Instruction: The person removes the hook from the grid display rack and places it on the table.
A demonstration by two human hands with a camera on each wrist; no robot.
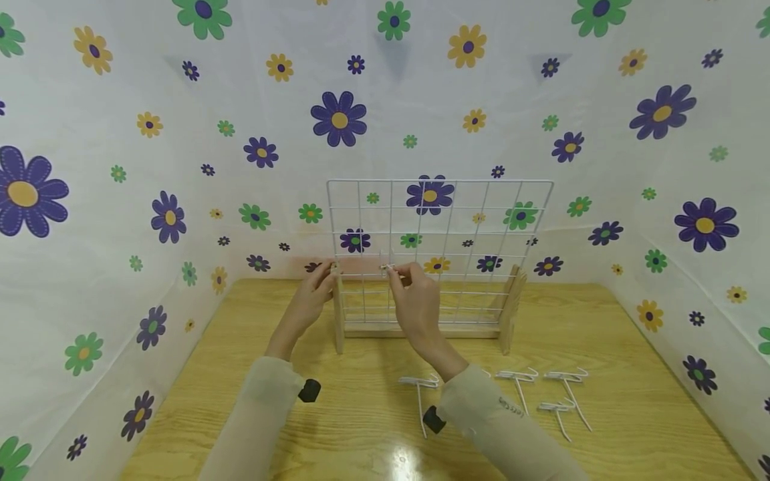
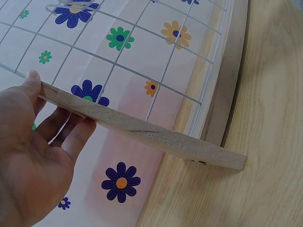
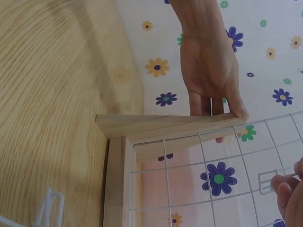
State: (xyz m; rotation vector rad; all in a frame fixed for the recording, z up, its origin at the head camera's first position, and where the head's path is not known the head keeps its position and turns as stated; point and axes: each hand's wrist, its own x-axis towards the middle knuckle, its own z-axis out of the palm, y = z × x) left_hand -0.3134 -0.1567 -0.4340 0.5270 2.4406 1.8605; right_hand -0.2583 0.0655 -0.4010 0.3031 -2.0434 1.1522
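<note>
A white wire grid panel (image 1: 439, 181) stands upright in a wooden stand on the table. My left hand (image 1: 303, 308) grips the upper end of the stand's left post (image 2: 142, 127), thumb on one side and fingers on the other in the left wrist view. In front of the grid's left half, my right hand (image 1: 416, 304) pinches a white wire hook (image 3: 260, 184). The hook's looped back lies against the grid wires; whether it is seated on them I cannot tell. Only the fingertips of the right hand show in the right wrist view.
Several more white hooks (image 1: 520, 391) lie on the wood-grain table (image 1: 349, 414) at front right, one partly behind the right forearm. The stand's right post (image 1: 511, 310) rises at the grid's far side. Flower-patterned sheeting (image 1: 385, 100) encloses the table's back and sides.
</note>
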